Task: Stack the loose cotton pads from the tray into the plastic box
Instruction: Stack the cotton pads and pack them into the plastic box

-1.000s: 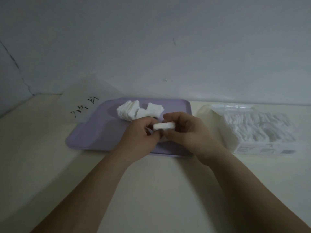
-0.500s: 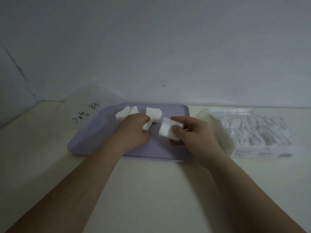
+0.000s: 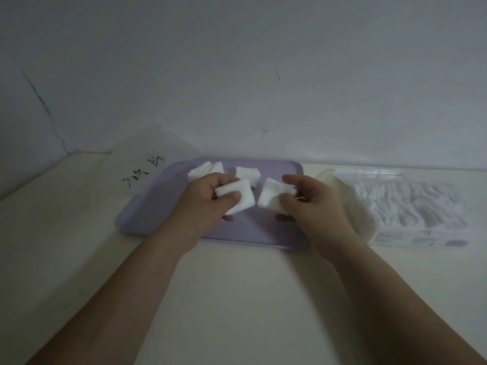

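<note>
Over the purple tray (image 3: 158, 201) on the tabletop (image 3: 237, 299), the left grip (image 3: 208, 204) pinches a wad of cotton pads (image 3: 241, 197); loose pads (image 3: 205, 169) lie just beyond. Beside it, the right grip (image 3: 313, 204) pinches a second wad (image 3: 271, 197). The pad-filled plastic box (image 3: 408, 237) stands at the right.

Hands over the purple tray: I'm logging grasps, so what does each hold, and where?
Left hand grips a white square cotton-pad stack by its left side; right hand pinches another white stack by its right edge.

Two hands: the left hand (image 3: 203, 205) grips one pad stack (image 3: 245, 192), the right hand (image 3: 316, 204) a second stack (image 3: 271, 196); two loose piles, a wider pile (image 3: 205, 171) and a smaller pile (image 3: 247, 173), lie beyond the left hand, one tray (image 3: 147, 212) under both hands, one plastic box (image 3: 395, 234) beside the right hand.
</note>
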Available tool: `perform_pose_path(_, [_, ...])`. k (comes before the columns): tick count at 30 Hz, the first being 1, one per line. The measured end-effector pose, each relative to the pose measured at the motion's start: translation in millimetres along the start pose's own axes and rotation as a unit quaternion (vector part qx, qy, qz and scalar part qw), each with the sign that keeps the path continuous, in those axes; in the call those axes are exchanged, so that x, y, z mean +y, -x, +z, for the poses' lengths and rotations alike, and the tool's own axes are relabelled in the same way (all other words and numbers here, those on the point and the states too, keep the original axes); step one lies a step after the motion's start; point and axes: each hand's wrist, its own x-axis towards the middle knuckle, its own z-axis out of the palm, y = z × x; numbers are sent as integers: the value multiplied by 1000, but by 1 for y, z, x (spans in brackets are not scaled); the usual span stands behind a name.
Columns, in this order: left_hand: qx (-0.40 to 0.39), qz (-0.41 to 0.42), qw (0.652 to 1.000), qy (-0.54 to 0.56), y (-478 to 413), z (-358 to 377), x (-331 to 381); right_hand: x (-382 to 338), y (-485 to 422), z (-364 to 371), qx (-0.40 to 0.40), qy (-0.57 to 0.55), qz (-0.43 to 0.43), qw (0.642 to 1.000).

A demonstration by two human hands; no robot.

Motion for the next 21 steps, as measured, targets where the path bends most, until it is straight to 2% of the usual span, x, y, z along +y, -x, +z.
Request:
perform_pose_path(2, [-63,-25,989,134,8,3,4,1,0,0,8,6,-3,1000])
perform_pose_path(4, [-79,-24,979,187,13,8,4,-1,0,-1,7,-7,2,1000])
perform_pose_path(8, [-81,-1,985,154,13,17,-3,-8,5,2,-36,-50,20,998])
perform_pose_path(17, [-28,23,994,101,13,19,-7,-11,9,5,-78,2,-22,997])
perform_pose_path(21, [-9,19,997,75,14,19,-6,-11,9,1,-127,-27,-8,992])
